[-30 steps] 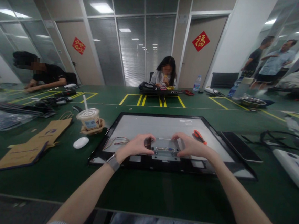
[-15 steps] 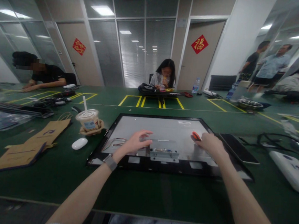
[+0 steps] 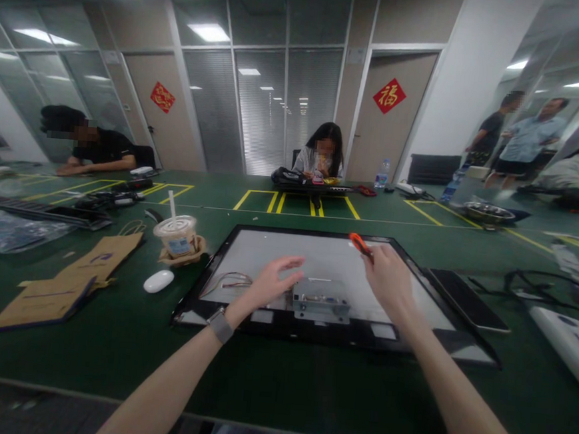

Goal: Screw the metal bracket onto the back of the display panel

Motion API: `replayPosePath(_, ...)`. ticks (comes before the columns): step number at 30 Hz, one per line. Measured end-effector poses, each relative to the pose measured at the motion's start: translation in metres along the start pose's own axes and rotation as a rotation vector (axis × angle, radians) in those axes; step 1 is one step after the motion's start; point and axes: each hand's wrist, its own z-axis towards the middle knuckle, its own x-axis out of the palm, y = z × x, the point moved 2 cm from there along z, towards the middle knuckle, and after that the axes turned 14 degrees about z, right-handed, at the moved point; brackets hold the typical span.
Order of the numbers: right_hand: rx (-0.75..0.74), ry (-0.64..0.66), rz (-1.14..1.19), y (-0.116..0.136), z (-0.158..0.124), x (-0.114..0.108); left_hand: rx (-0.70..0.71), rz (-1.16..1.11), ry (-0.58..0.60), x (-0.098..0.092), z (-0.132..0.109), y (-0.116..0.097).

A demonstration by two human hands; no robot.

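A flat display panel [image 3: 257,248] with a black frame lies back side up on the green table. Near its front edge sits a metal bracket [image 3: 321,301] with connector ports. My left hand [image 3: 275,283] hovers at the bracket's left corner, fingers apart and holding nothing; whether a fingertip touches it I cannot tell. In my right hand [image 3: 389,278], over the right half of the panel, is an orange-and-black handled tool [image 3: 360,243]. Its handle sticks out up and left; its other end is hidden by the hand. Thin wires [image 3: 231,281] lie on the panel's left side.
Left of the panel are a drink cup [image 3: 175,238] in a carton holder, a white mouse-shaped case [image 3: 159,281] and brown paper bags [image 3: 85,268]. To the right lie a dark phone-like slab [image 3: 468,299], black cables [image 3: 535,280] and a white device [image 3: 567,342]. People sit across the table.
My right hand has moved left and turned, swinging the tool's orange end up and toward the panel's middle. My left hand stays by the bracket. The whole view has shifted slightly.
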Motion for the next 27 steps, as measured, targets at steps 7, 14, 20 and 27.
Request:
replayPosePath(7, -0.392, 0.084, 0.646, 0.087, -0.036, 0.022, -0.011, -0.335, -0.241, 0.02, -0.009, -0.042)
replayPosePath(14, -0.287, 0.041, 0.594, 0.021, 0.002, 0.024, 0.06, -0.375, -0.374, -0.024, 0.015, -0.06)
replayPosePath(20, -0.058, 0.234, 0.099, -0.07, 0.017, 0.068, -0.003, -0.254, -0.516, -0.042, 0.029, -0.048)
replayPosePath(27, -0.037, 0.372, -0.06, -0.075, 0.014, 0.075, 0.074, -0.031, -0.598, -0.013, 0.004, -0.04)
